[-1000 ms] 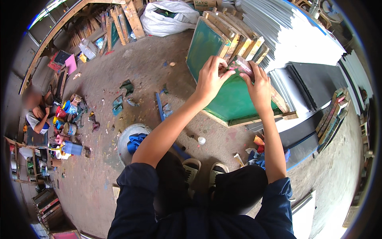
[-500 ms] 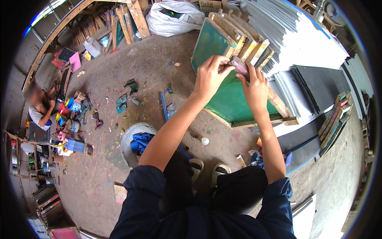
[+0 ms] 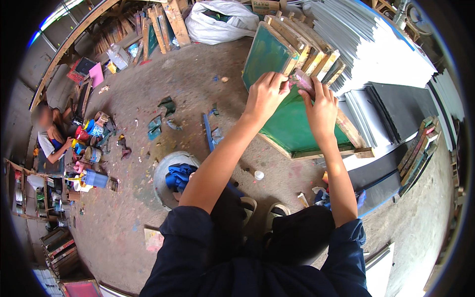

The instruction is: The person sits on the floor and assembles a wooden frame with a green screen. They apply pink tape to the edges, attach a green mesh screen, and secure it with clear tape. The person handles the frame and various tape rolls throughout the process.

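Right grip (image 3: 322,106) clasping pinkish frame corner (image 3: 305,83), left grip (image 3: 267,95) pressed together — just beside.

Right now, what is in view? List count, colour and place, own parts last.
Framed screen: one, green, wood-edged, below the hands.
Pinkish piece: one, between the hands.
Standing frames: several, wood and green, behind the screen.
Sack: one, white, top centre.
Sheets: many, white or black, right.
Tub: one, grey, beside left forearm.
Cloth: one bundle, blue, inside tub.
Containers: several, mixed colours, far left.
Co-worker: one, pale top, far left.
Left hand: one, bare, piece's left.
Right hand: one, bare, piece's right.
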